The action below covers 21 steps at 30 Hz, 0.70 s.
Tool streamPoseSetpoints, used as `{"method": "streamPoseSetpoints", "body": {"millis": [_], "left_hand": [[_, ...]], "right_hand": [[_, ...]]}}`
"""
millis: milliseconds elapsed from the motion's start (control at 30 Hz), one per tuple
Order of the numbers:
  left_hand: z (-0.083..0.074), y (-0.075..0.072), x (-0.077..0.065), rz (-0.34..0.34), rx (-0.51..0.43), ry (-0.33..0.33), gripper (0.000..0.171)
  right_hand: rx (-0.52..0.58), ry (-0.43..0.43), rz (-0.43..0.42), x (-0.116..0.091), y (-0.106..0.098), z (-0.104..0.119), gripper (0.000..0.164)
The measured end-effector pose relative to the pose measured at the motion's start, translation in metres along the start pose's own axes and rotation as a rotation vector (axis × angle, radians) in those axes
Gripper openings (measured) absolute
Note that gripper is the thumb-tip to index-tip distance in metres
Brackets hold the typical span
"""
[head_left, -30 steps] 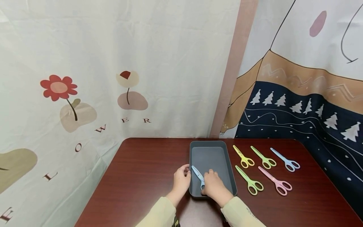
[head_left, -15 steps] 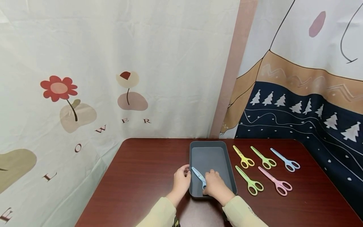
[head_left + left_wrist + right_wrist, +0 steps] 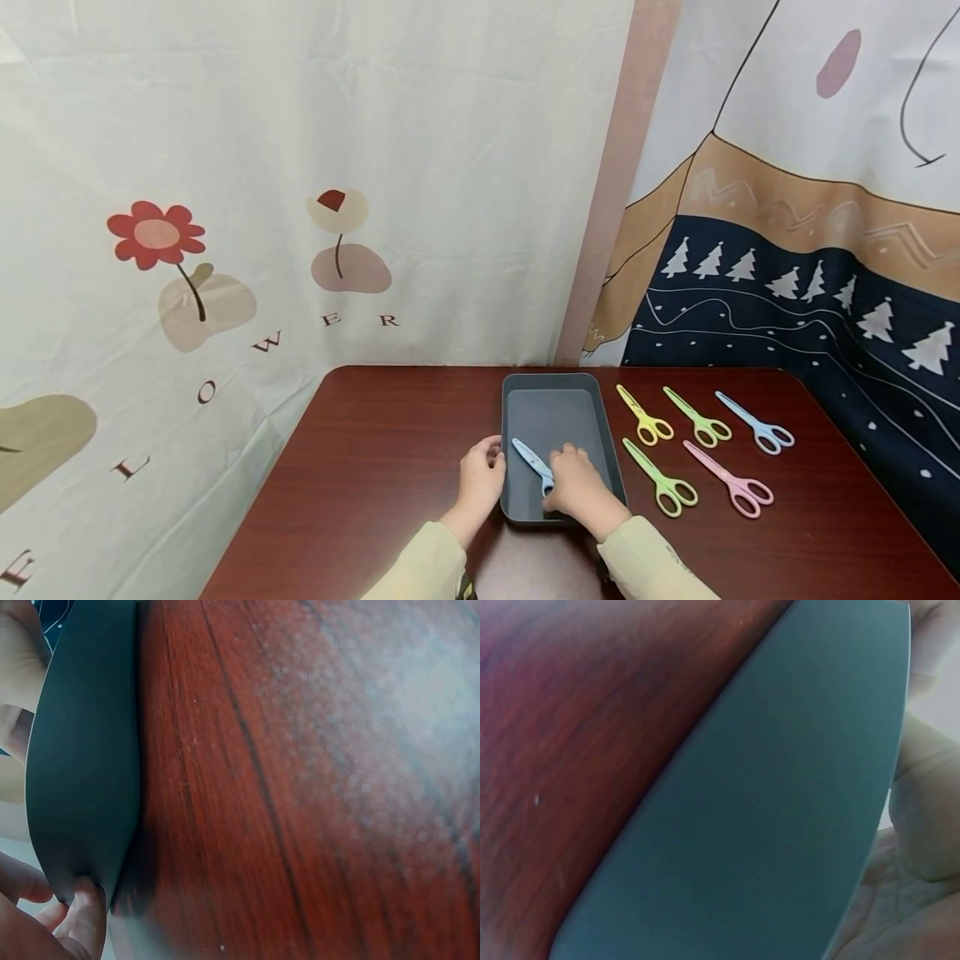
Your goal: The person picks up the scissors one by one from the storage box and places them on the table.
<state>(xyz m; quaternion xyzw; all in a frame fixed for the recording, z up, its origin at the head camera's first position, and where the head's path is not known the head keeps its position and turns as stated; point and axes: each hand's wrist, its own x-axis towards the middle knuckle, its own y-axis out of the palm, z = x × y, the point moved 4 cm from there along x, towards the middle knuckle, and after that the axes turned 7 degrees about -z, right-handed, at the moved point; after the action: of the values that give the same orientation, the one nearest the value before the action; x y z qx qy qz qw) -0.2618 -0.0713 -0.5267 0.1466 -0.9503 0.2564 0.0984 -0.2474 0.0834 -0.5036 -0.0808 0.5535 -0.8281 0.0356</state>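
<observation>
A dark grey rectangular tray [image 3: 552, 408] stands on the table, and light blue scissors [image 3: 529, 457] lie slantwise inside it, blades pointing to the far left. My right hand [image 3: 582, 487] reaches into the tray's near part and grips the scissors at the handles, which it mostly hides. At the tray's left side, my left hand [image 3: 482, 477] pinches the rim; the left wrist view has its fingers [image 3: 89, 911] against the outer wall [image 3: 86, 750]. The tray wall [image 3: 735, 795] fills much of the right wrist view, with part of my right hand [image 3: 924, 825] beyond the edge.
Right of the tray lie yellow scissors [image 3: 636, 408], two green pairs, one farther green scissors [image 3: 688, 411] and one nearer green scissors [image 3: 648, 465], blue scissors [image 3: 742, 412] and pink scissors [image 3: 720, 471]. The brown table [image 3: 390, 442] backs onto a printed curtain [image 3: 450, 208].
My right hand and the blue scissors have shifted a little to the right within the tray. The left hand and the tray have stayed where they were.
</observation>
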Motion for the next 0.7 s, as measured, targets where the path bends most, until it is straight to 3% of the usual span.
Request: {"method": "streamPoseSetpoints", "body": {"millis": [700], "left_hand": [[0.002, 0.001, 0.001, -0.001, -0.018, 0.015, 0.025]], "right_hand": [[0.002, 0.001, -0.055, 0.006, -0.021, -0.029, 0.044]]}}
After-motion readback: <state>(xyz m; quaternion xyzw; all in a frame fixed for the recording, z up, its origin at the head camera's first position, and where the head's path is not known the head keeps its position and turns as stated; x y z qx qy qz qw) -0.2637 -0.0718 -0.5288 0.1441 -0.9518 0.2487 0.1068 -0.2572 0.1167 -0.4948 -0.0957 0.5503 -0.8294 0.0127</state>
